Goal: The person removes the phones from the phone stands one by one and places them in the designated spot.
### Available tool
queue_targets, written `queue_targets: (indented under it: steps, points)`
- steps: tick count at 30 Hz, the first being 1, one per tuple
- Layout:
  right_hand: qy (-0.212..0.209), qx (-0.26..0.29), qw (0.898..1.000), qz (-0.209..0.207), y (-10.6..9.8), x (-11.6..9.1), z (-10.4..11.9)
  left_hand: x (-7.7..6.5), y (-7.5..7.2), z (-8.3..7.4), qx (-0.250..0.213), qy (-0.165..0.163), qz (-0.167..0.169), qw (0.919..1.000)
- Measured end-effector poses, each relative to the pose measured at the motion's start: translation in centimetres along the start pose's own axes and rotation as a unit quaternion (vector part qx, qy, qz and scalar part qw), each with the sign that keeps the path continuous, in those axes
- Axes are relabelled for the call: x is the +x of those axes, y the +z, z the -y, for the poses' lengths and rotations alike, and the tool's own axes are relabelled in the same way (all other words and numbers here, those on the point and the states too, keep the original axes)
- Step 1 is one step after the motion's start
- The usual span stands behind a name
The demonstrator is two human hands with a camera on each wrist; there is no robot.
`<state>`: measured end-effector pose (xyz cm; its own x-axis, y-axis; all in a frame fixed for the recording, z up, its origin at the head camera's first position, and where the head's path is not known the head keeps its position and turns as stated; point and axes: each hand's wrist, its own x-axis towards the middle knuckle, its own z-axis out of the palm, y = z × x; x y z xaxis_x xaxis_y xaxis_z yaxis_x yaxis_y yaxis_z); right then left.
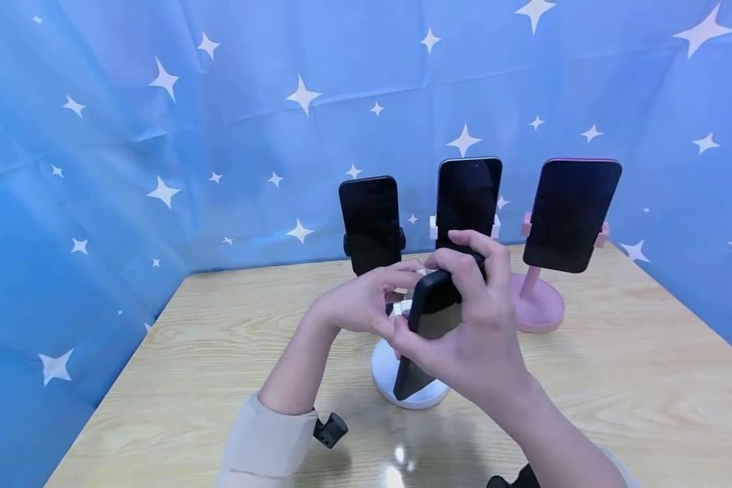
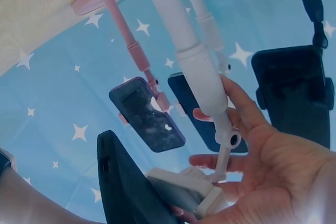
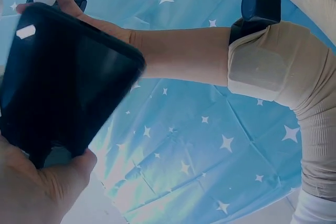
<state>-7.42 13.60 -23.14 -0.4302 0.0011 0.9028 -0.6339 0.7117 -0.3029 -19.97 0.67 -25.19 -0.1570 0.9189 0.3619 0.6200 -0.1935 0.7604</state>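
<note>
My right hand grips a black smartphone by its edges, thumb on one side and fingers on the other. The phone is tilted, its screen seen at a slant. My left hand holds the head of a white phone stand, whose round base rests on the table. In the left wrist view, the fingers of the left hand curl about the stand's white clamp, below the hinge. The phone is right beside that clamp; whether it sits inside cannot be told.
Behind the hands are a phone on a black stand, a phone in a white holder and a phone on a pink stand. A blue star-patterned cloth hangs behind the wooden table.
</note>
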Motion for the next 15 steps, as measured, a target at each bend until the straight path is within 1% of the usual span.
queue_targets:
  steps: [2, 5, 7, 9, 11, 13, 15]
  points:
    - [0.006, 0.019, 1.000, -0.009, -0.1, -0.1, -0.2, 0.1, 0.2, 0.1, -0.003, -0.011, -0.004, 0.9999]
    - [0.020, 0.042, 0.999, -0.011, -0.2, -0.1, -0.4, 0.0, 0.5, 0.3, -0.012, -0.027, -0.016, 0.9994]
    - [0.031, 0.054, 0.998, -0.004, -0.3, -0.1, -0.5, -0.2, 0.8, 0.4, -0.018, -0.025, -0.031, 0.9990]
    - [0.037, 0.060, 0.998, 0.002, -0.4, -0.2, -0.5, -0.5, 1.2, 0.6, -0.024, -0.016, -0.053, 0.9982]
    - [0.040, 0.066, 0.997, 0.007, -0.5, -0.2, -0.4, -0.7, 1.8, 1.0, -0.037, 0.010, -0.077, 0.9963]
    - [0.042, 0.076, 0.996, 0.005, -0.5, -0.1, -0.4, -1.0, 2.5, 1.3, -0.042, 0.032, -0.114, 0.9920]
    - [0.040, 0.087, 0.995, 0.002, -0.5, -0.1, -0.4, -1.1, 3.3, 1.4, -0.040, 0.056, -0.153, 0.9858]
